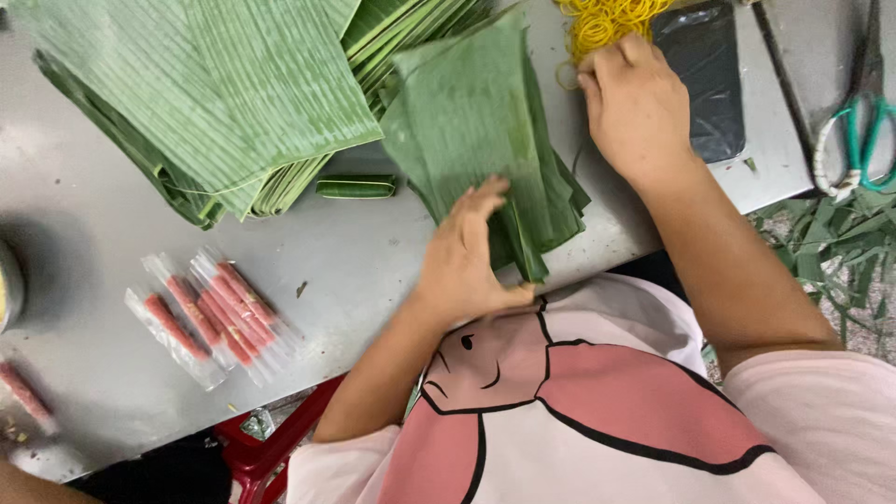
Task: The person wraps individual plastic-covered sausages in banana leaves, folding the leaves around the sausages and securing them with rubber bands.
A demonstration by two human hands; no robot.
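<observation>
**Leaf pile under one hand, rubber bands under the other**

Left hand [464, 252]: lies flat on the near end of a small pile of cut banana-leaf pieces [476, 131], fingers spread and pressing down, thumb at the pile's near edge. Grip open, palm down; it pins the pile rather than closing round it. The pile runs away from this hand toward the far side of the grey worktop [93, 355], its near corner overhanging the edge just beside the thumb.

Right hand [637, 107]: well apart from the left, farther out and to its right. Fingers curled down into a heap of yellow rubber bands [607, 21], fingertips among the bands. Cannot tell whether this grip has closed on any band. A dark flat pouch [702, 75] lies touching the outer side of this hand.

Left of the left hand, farther out: a big stack of long banana leaves [201, 93]. Between stack and pile, one small folded leaf packet [356, 187].

Near side, well left of the left hand: several clear plastic sleeves, each holding a reddish sausage stick [210, 313], lying loose and side by side.

Beyond the right hand, far right: scissors with teal handles [854, 140]. Leaf scraps [840, 252] lie on the floor below them.
</observation>
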